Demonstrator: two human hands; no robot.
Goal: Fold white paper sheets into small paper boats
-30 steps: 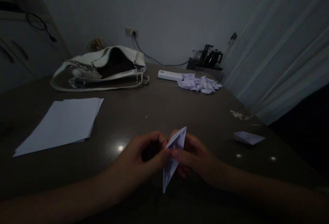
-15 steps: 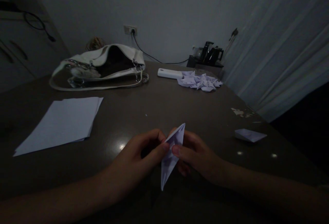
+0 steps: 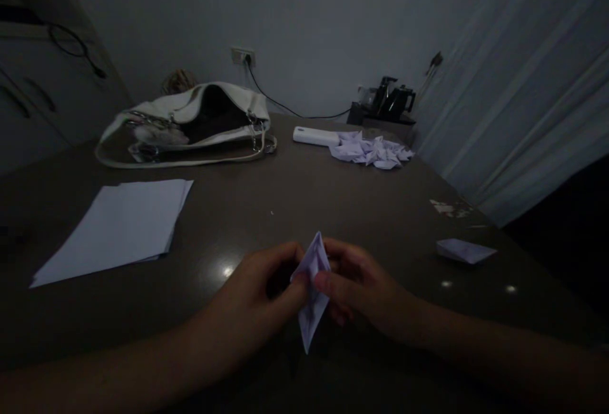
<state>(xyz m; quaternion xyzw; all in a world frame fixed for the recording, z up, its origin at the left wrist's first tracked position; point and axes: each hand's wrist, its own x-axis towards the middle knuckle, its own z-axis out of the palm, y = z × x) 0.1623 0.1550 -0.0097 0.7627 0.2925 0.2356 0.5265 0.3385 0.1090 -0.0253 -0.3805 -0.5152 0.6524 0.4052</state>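
I hold a small folded piece of white paper [image 3: 313,300] between both hands just above the dark table [image 3: 295,205]. My left hand [image 3: 257,293] pinches its left side with thumb and fingers. My right hand [image 3: 361,287] pinches its right side. The paper is a narrow pointed shape, one tip up and one tip down toward me.
A stack of white paper sheets [image 3: 118,227] lies at the left. A white handbag [image 3: 185,125] sits at the back. A white flat object [image 3: 316,137] and a pile of folded paper pieces [image 3: 373,151] lie far right. One folded piece [image 3: 464,250] rests near the right edge.
The upper tip of the folded paper has been pressed narrower and shifted left between my fingers. Both hands stayed in the same spot.
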